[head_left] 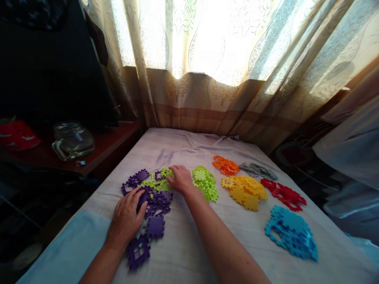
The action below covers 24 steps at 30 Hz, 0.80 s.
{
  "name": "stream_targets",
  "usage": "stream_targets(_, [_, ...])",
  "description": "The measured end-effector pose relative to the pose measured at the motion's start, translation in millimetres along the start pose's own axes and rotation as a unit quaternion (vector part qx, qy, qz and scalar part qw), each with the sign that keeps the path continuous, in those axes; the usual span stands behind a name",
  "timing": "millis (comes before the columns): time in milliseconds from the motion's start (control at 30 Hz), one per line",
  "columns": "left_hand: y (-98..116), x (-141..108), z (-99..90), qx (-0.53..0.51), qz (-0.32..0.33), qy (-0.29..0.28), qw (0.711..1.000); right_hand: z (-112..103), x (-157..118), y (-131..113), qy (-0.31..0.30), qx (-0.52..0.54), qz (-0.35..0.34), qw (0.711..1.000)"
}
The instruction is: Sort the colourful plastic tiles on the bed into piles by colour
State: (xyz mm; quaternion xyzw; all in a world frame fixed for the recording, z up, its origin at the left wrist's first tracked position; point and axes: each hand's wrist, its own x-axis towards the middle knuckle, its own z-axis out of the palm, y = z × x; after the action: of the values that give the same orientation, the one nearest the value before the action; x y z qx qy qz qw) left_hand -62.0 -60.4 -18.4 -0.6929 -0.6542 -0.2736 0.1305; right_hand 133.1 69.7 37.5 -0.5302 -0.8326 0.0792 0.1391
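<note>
My left hand point(126, 217) rests over the near left side of a mixed heap, fingers stretched across the purple interlocking tiles point(160, 203) and thumb apart. Closed at the heap's right edge, my right hand point(180, 178) has its fingertips on a light green interlocking tile point(166, 172). More light green pieces point(154, 182) lie among the purple ones. Part of the heap is hidden under my fingers. Nearer me lie a plain purple square point(155, 227) and a purple window-shaped tile point(139, 252). Just right of my right hand sits a separate light green pile point(205, 182).
Sorted by colour to the right are orange point(225, 165), grey point(257, 170), yellow point(245, 191), red point(284, 194) and blue point(291, 232) piles on the pale sheet point(189, 236). A glass jar mug point(73, 142) stands on the brown table point(109, 148) at left. Curtains hang behind.
</note>
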Motion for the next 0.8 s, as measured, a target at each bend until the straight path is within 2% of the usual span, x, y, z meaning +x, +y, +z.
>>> stream_targets(100, [-1.6,0.3,1.1,-0.003,0.001,-0.002,1.000,4.4,8.4,-4.1,-0.036,0.002,0.012,0.999])
stream_targets(267, [-2.0,0.3,1.9,-0.001,0.003,-0.003,1.000,4.5,6.1,-0.3,-0.014,0.009,0.040,0.999])
stream_targets(433, [0.0,0.1,1.1,-0.006,-0.003,-0.003,1.000,-20.4,-4.6,22.6,0.038,-0.043,0.072,0.996])
stream_targets(600, [1.7,0.6,0.8,-0.008,-0.009,-0.001,1.000,-41.9,-15.3,43.5,0.046,-0.084,0.140,0.985])
stream_targets(667, [1.6,0.4,0.9,-0.012,-0.013,-0.005,1.000,-40.3,-17.2,39.9,0.049,-0.071,0.118,0.989])
stream_targets(733, [1.4,0.1,1.0,-0.016,-0.019,-0.008,1.000,-33.4,-17.8,30.7,0.026,-0.044,0.042,0.998])
stream_targets(800, [1.3,-0.2,0.8,-0.017,-0.020,-0.010,1.000,-24.5,-18.0,20.3,-0.024,-0.020,-0.048,0.998])
